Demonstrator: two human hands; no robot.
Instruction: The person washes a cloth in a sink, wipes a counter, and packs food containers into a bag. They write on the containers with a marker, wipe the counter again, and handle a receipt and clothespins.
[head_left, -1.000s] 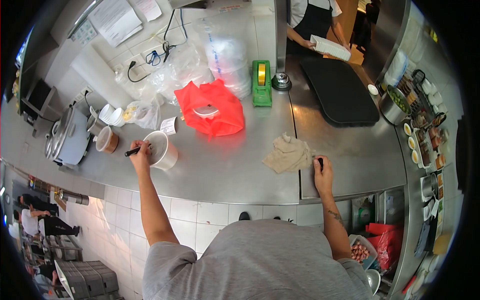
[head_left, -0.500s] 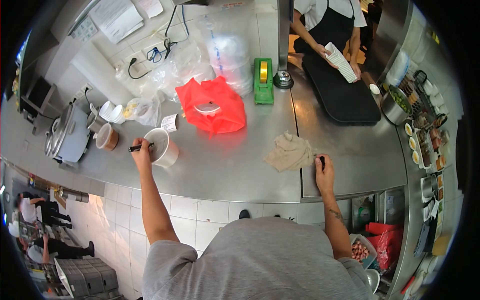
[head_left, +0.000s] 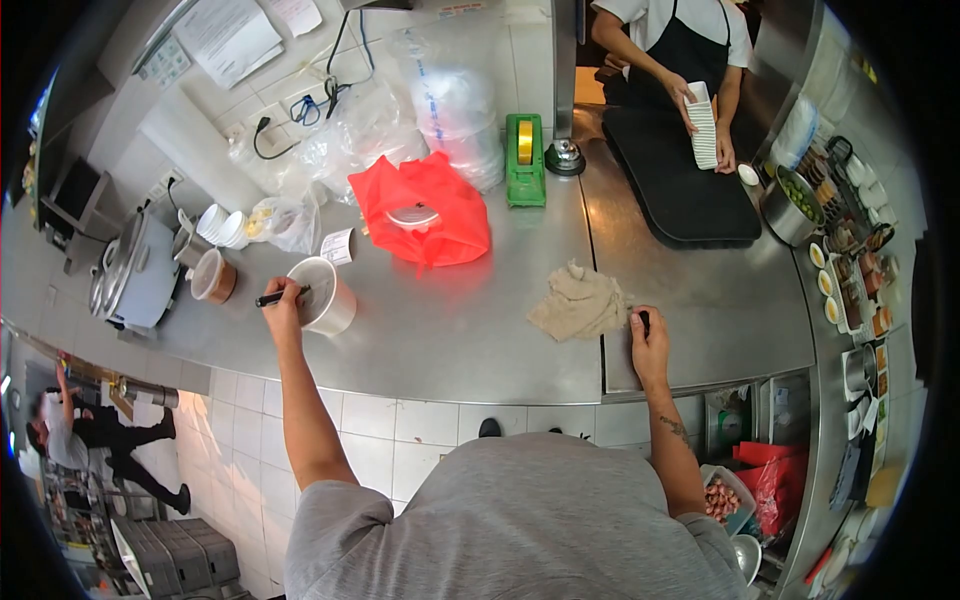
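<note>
two bare hands rest on the steel counter [head_left: 470,330]. the left hand [head_left: 283,303] is clenched around a black marker [head_left: 272,298], its tip lying across the rim of a white paper cup [head_left: 322,295] that stands near the counter's left part, a little back from the front edge. the right hand [head_left: 648,345] sits at the front edge toward the right, fingers curled around a small dark object [head_left: 644,322] that is too small to make out, just beside a crumpled beige cloth [head_left: 580,302].

behind the cup, toward the back edge, a red plastic bag [head_left: 422,210] lies with a lidded container inside it, and a green tape dispenser [head_left: 524,160] stands to its right. a small receipt [head_left: 338,247] lies between the cup and the red bag. left of the cup a brown-filled tub [head_left: 213,276] stands by stacked white cups [head_left: 222,226]. at the far right corner a co-worker in a dark apron holds a stack of white trays [head_left: 704,125] over a black mat [head_left: 680,175].
</note>
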